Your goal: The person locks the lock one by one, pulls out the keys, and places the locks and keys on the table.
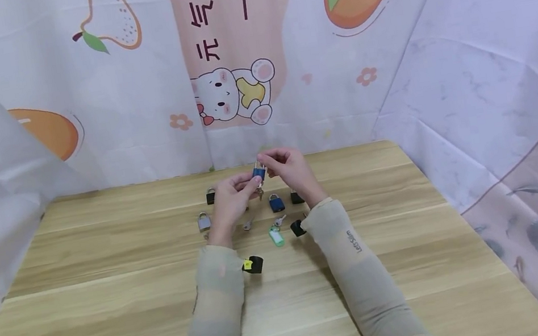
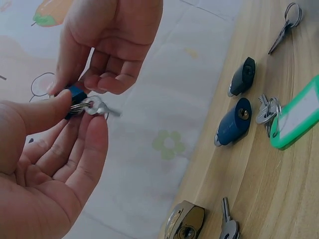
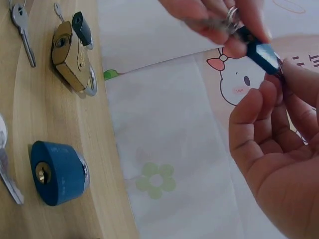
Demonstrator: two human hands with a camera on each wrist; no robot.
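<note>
We see a small blue padlock held up above the wooden table, between both hands and close to the far edge. Much of it is hidden: in the head view only a sliver of blue shows between the fingers, and in the right wrist view it is blurred. The left hand pinches a key with thumb and forefinger at the lock's underside, the other fingers loosely spread; we cannot tell how deep the key sits. The right hand curls its fingertips round the top of the lock, and the shackle is mostly covered by them.

Below the hands, on the table, lie a second blue padlock, a silver padlock, a black padlock and a brass-coloured padlock, which the head view does not show clearly. A green key tag lies with a bunch of keys just beside the second blue padlock. More loose keys lie among the locks, partly covered by the forearms. A patterned cloth hangs behind and at both sides.
</note>
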